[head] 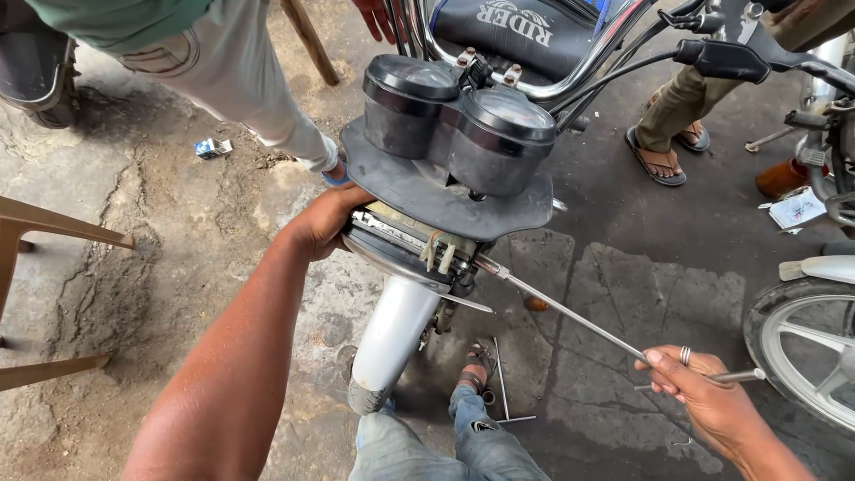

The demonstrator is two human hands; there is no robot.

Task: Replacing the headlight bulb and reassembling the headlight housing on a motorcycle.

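Up close, the left hand [325, 218] wraps around the side of the headlight housing [405, 249] of a motorcycle, fingers closed on its rim at about nine o'clock of the housing. Just above it sits the twin gauge cluster [459, 116] on a flat grey plate [445, 191], and a small bunch of pale wire connectors [438, 254] hangs out of the housing's open back.

At four o'clock of the picture the right hand [708, 396], a ring on one finger, has its grip clamped on the handle end of a long thin screwdriver [570, 312]. The shaft runs up toward ten o'clock and its tip meets the housing just beside the connectors.

Below the housing, toward six o'clock, the silver front mudguard [392, 334] slopes down to the concrete floor [614, 294]. A sandalled foot [476, 365] stands on the floor beside it, with a thin metal rod [501, 379] lying just next to it.

At one o'clock the chrome handlebar [570, 71] curves past a black seat [517, 31]. Another person's sandalled foot [659, 160] stands at two o'clock, and a second wheel [802, 343] shows at three o'clock. A brown chair [53, 232] stands at nine o'clock.
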